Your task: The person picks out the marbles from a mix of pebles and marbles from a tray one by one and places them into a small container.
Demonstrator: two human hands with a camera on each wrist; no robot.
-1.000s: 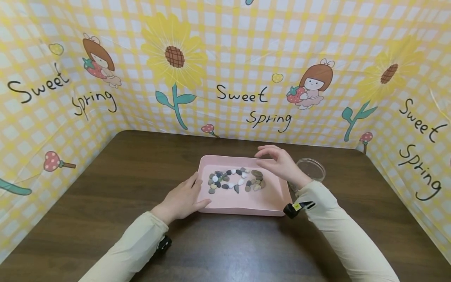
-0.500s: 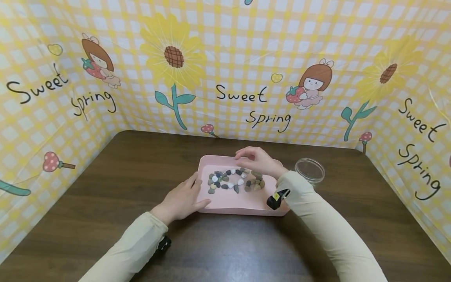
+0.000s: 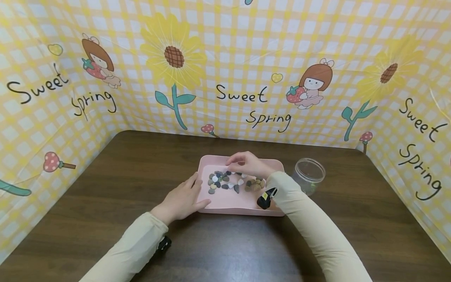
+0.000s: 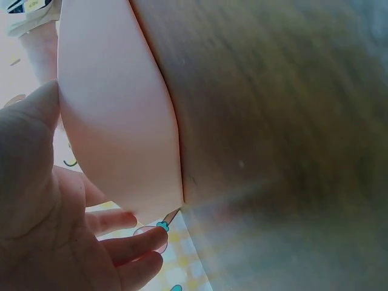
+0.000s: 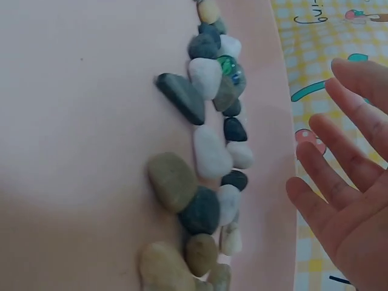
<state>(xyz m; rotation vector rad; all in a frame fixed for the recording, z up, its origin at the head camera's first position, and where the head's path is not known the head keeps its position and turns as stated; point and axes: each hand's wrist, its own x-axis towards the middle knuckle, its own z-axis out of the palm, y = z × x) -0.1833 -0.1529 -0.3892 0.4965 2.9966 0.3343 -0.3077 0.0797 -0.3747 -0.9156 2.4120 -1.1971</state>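
A pink tray (image 3: 243,203) lies on the table with small pebbles (image 3: 230,186) of grey, black, white and tan laid out in lines and clusters inside it. At the tray's left side rests my left hand (image 3: 179,199), its thumb on the rim and the fingers along the outer wall, as the left wrist view also shows. My right hand (image 3: 250,164) hovers over the tray's far part, above the upper row. In the right wrist view, its loosely bent fingers (image 5: 333,188) show nothing held. A green glass bead (image 5: 227,65) sits among the stones there.
A clear round jar (image 3: 310,176) with something green inside stands right of the tray, near the right forearm. The brown wooden table (image 3: 88,196) ends at a yellow-checked cloth backdrop (image 3: 232,58) behind and at both sides.
My right hand has moved left and lower, from beside the jar across the tray's far part, uncovering more of the jar. The left hand has stayed at the tray's left side.
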